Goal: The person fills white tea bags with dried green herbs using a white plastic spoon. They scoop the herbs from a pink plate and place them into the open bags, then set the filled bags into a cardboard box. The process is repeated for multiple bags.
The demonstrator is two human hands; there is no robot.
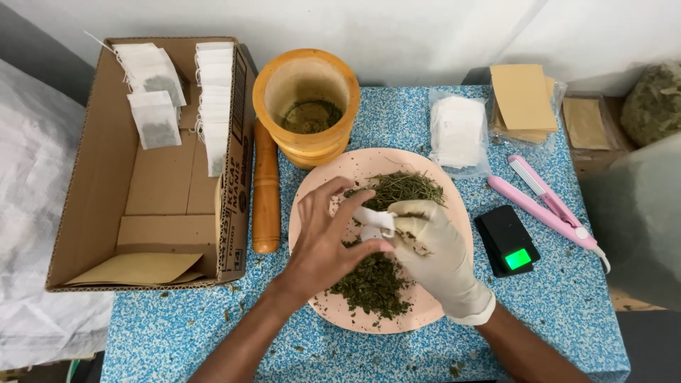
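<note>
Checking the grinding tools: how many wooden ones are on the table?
2: the wooden mortar behind the pink plate, and the wooden pestle lying beside the cardboard box.

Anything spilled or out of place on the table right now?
Yes: dried herb flakes lie scattered on the blue speckled table beside the pink plate and cardboard box. Nothing looks tipped or damaged.

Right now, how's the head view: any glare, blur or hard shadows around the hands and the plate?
Head view: soft, even light, no glare on the round pink plate; faint shadows under the bare left hand and the white-gloved right hand; the small white paper bag they pinch reads sharp; the lit green screen of the small black scale is blown out; the grey shape at right is blurred.
</note>
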